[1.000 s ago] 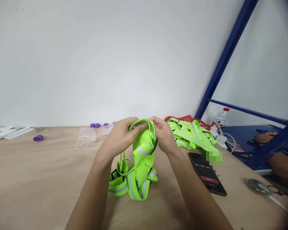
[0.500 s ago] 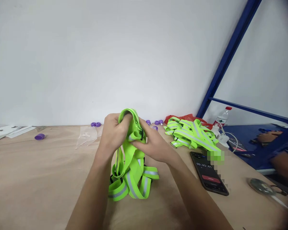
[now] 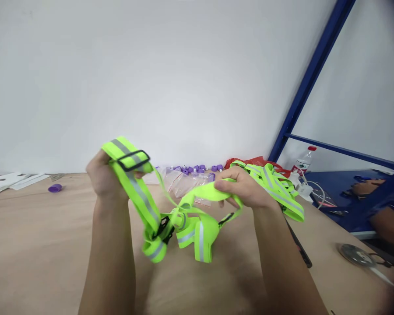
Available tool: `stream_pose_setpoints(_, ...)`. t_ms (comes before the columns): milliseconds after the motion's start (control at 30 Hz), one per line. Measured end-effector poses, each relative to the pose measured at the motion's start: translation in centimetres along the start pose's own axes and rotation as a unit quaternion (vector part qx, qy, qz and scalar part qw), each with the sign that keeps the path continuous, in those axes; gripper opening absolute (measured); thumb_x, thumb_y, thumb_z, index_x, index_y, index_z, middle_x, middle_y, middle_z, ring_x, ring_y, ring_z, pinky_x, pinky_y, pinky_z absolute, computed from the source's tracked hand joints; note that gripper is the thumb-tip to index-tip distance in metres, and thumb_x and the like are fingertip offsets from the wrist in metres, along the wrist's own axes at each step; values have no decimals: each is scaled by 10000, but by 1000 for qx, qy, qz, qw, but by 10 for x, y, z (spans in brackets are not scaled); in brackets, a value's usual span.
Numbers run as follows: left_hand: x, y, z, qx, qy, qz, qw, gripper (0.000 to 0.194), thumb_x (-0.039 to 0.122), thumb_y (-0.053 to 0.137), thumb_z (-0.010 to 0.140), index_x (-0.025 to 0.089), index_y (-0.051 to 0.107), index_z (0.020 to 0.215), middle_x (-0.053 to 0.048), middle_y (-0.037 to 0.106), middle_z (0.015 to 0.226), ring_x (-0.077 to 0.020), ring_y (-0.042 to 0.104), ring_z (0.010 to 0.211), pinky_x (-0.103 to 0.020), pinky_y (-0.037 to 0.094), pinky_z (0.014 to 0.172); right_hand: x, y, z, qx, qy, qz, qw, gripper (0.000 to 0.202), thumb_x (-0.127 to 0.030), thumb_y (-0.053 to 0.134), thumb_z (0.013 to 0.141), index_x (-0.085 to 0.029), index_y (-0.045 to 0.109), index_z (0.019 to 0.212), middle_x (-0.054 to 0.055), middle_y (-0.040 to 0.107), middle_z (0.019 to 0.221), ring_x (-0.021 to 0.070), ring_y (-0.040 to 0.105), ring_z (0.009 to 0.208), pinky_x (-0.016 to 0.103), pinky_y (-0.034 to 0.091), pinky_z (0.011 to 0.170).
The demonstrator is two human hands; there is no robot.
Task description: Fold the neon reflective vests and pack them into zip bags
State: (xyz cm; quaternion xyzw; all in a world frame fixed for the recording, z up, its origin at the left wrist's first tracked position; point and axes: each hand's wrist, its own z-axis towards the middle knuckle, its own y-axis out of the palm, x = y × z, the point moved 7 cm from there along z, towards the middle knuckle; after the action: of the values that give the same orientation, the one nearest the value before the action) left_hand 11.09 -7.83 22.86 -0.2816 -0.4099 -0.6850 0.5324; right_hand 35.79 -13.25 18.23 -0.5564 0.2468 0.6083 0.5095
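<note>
A neon-green reflective strap harness (image 3: 203, 234) with grey stripes is stretched between my two hands above the table. My left hand (image 3: 107, 177) is closed on a loop of it, beside a black slide buckle (image 3: 133, 160). My right hand (image 3: 244, 188) pinches another length of the strap, thumb on top. The middle of the harness hangs in loose, twisted loops, with a black clip (image 3: 164, 229) near its left part. Some of my left fingers are hidden behind the webbing.
More green straps (image 3: 276, 188) lie heaped on the right by a red bag (image 3: 259, 162). Purple caps (image 3: 197, 169) and clear plastic bags (image 3: 187, 186) lie along the wall. A phone (image 3: 300, 249) sits partly behind my right arm. A bottle (image 3: 304, 161) and a blue frame (image 3: 310, 83) stand right.
My hands have moved apart, left hand leftward and right hand rightward, spreading the bunched harness. The plastic bags and purple caps behind it now show, while my right arm covers much of the phone.
</note>
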Motion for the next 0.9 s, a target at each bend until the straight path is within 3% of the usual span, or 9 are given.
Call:
stream_pose_setpoints(133, 4, -22, -1, 56, -7, -171, 984, 280, 202, 563, 757, 204, 338, 591, 32, 384, 505, -108, 375, 512, -225, 338, 479, 5, -19, -12, 9, -61, 156, 986, 333, -522, 757, 780, -206, 657, 750, -91, 457, 355, 62, 290, 234, 212, 312, 295)
stream_pose_setpoints(267, 6, -24, 2, 36, 2, -144, 989, 191, 250, 615, 756, 229, 453, 655, 24, 562, 659, -139, 521, 694, -235, 371, 523, -3, -45, -15, 139, -173, 212, 952, 311, -480, 727, 798, -324, 649, 1056, -131, 415, 410, 62, 194, 257, 208, 234, 284)
stream_pose_setpoints(333, 5, -21, 3, 20, -12, -139, 990, 131, 258, 627, 758, 242, 519, 686, 18, 593, 706, -148, 541, 713, -249, 342, 494, -7, -56, -18, 217, -192, 190, 938, 355, -489, 695, 815, -367, 634, 1143, -122, 381, 438, 79, 167, 304, 230, 225, 301)
stream_pose_setpoints(400, 5, -17, 2, 7, -18, -149, 989, 92, 252, 655, 746, 243, 569, 715, 26, 623, 740, -131, 521, 673, -250, 279, 455, -10, -62, -21, 279, -189, 164, 927, 382, -500, 656, 836, -394, 624, 1201, -88, 462, 509, 97, 166, 361, 257, 233, 325)
stream_pose_setpoints(500, 6, -14, -3, -5, -3, -159, 987, 175, 327, 723, 746, 225, 580, 735, 56, 679, 817, -85, 438, 594, -239, 179, 423, -13, -64, -26, 331, -186, 138, 915, 366, -486, 602, 869, -436, 627, 1231, -14, 700, 841, 114, 210, 432, 292, 281, 369)
stream_pose_setpoints(600, 7, -16, -8, -8, 37, -181, 983, 385, 520, 760, 725, 208, 536, 714, 73, 683, 799, -44, 327, 493, -240, 84, 394, -19, -61, -32, 339, -205, 122, 910, 329, -484, 559, 903, -487, 626, 1226, -23, 687, 1242, 118, 273, 472, 312, 312, 395)
stream_pose_setpoints(667, 5, -12, -8, -51, 38, -204, 977, 498, 605, 805, 648, 205, 514, 705, 90, 626, 682, -12, 223, 402, -240, 38, 364, -25, -58, -35, 339, -221, 98, 909, 339, -501, 545, 908, -510, 606, 1241, -47, 617, 1375, 129, 349, 508, 322, 320, 407)
stream_pose_setpoints(767, -4, 2, -6, -170, -7, -180, 969, 535, 583, 878, 573, 219, 521, 733, 121, 487, 512, 6, 111, 304, -232, 55, 315, -34, -53, -39, 348, -224, 60, 908, 396, -511, 552, 889, -522, 559, 1285, -57, 543, 1460, 164, 484, 610, 330, 318, 422)
stream_pose_setpoints(900, -23, 21, -13, -346, -83, -32, 934, 501, 690, 723, 738, 217, 559, 727, 76, 458, 409, -33, 199, 273, -216, 141, 322, -41, -47, -41, 354, -220, 76, 906, 437, -472, 587, 842, -498, 559, 1277, -39, 526, 1468, 167, 538, 652, 319, 281, 399)
